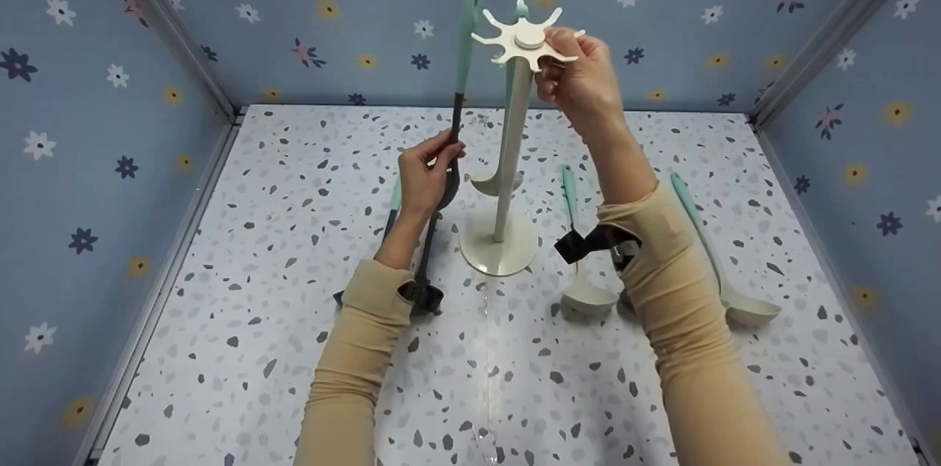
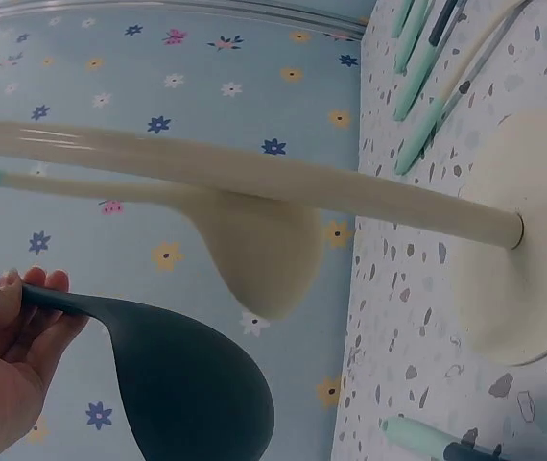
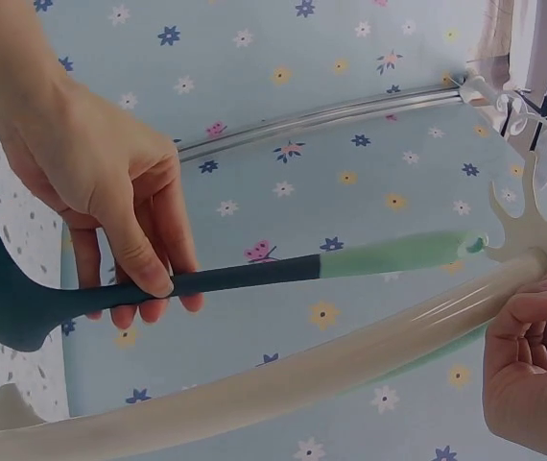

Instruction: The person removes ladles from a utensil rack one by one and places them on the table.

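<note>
My left hand [image 1: 426,176] holds a dark ladle [image 2: 192,379] by its lower shaft. The ladle stands upright left of a cream utensil stand [image 1: 517,120], its mint handle pointing up. In the right wrist view, the handle's tip overlaps the edge of the stand's hooked top. My right hand [image 1: 588,84] pinches the right side of that star-shaped hook top [image 1: 529,36]. A cream ladle [image 2: 264,254] with a mint handle hangs on the stand's far side, partly hidden by the pole. The stand's round base [image 1: 507,249] rests on the table.
Right of the stand lie a cream ladle [image 1: 588,298] and another cream mint-handled utensil [image 1: 750,308]; my right forearm partly hides a dark one. Dark utensils with a mint handle [image 1: 397,195] lie under my left forearm. Flowered walls [image 1: 412,25] enclose the speckled table [image 1: 257,231].
</note>
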Demonstrator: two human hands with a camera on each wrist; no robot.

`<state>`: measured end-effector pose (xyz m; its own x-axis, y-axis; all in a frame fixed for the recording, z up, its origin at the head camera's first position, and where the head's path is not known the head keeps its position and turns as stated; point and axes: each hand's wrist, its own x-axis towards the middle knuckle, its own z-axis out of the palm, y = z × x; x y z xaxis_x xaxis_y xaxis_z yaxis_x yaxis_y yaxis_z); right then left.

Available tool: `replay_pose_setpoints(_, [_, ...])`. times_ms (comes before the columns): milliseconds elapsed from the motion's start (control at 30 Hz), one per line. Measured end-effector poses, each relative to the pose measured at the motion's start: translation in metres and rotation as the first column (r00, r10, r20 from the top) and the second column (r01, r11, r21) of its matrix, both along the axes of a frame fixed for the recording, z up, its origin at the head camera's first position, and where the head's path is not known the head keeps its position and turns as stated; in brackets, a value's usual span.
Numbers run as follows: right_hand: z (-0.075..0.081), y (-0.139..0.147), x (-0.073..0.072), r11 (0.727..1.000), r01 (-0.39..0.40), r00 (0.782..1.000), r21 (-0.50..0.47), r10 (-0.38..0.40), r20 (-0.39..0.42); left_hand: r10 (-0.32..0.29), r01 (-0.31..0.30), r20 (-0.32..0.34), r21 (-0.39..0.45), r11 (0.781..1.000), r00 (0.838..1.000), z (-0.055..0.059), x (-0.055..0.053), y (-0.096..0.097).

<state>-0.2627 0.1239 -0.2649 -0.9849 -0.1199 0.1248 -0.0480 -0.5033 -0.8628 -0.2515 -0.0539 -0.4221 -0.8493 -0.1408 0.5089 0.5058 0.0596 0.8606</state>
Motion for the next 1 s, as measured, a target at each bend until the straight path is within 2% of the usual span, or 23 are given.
replay_pose_setpoints(233, [0.000,0.000,-0.001,1.000,0.010,1.000,0.004,-0.010,0.007,0.046,-0.049,-0.031,-0.105,0.993,0.998,-0.001,0.001,-0.024])
replay_pose_setpoints(333, [0.000,0.000,-0.001,1.000,0.013,1.000,0.007,-0.013,0.010,0.083,-0.084,-0.017,-0.159,0.984,0.996,-0.003,0.001,-0.036])
replay_pose_setpoints(467, [0.000,0.000,0.000,1.000,0.018,1.000,0.011,-0.018,0.010,0.128,-0.117,0.039,-0.205,0.972,0.991,-0.005,0.001,-0.051])
replay_pose_setpoints(567, [0.000,0.000,0.000,1.000,0.015,1.000,0.006,-0.015,0.003,0.173,-0.145,0.089,-0.262,0.954,0.981,-0.007,0.001,-0.061])
replay_pose_setpoints(733, [-0.001,0.001,0.000,1.000,0.012,1.000,0.001,-0.012,-0.006,0.261,-0.190,0.140,-0.383,0.904,0.955,-0.011,0.001,-0.077])
replay_pose_setpoints(1000, [-0.001,0.001,0.000,1.000,0.016,1.000,0.019,-0.016,-0.020,0.330,-0.196,0.218,-0.474,0.859,0.919,-0.025,0.001,-0.101])
